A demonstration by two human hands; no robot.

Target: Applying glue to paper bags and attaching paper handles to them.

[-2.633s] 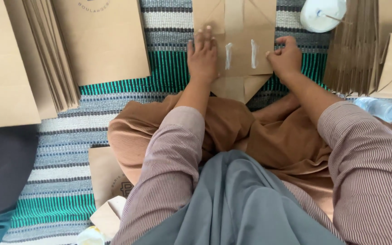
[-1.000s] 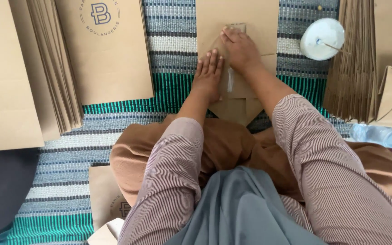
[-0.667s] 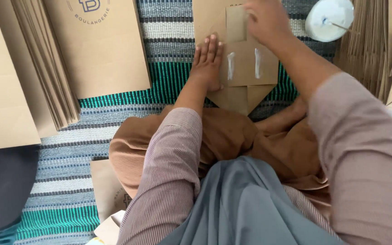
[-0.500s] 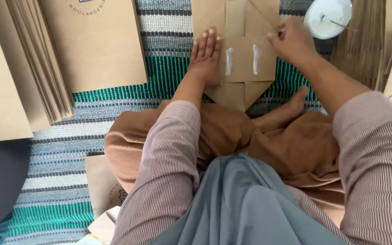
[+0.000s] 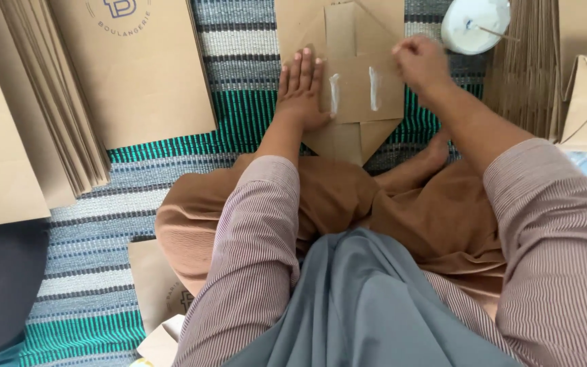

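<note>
Striped woven mat [image 5: 239, 61] under everything, stacks of flat brown bags [image 5: 137, 75] off to the left of the hands. Folded kraft bag bottom [image 5: 358, 95] between both hands: probably light, floppy, creases easily, wet glue strips, so best pinned at dry edges. Left hand [image 5: 301, 92] flat, fingers spread on it. Right hand [image 5: 421, 64] loosely curled near the glue dish [image 5: 473, 27], grip hard to tell.

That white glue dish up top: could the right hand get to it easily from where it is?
Probably yes. The right hand hovers just beside the white glue dish, with only bare paper bag and mat between them; nothing blocks the way.
</note>
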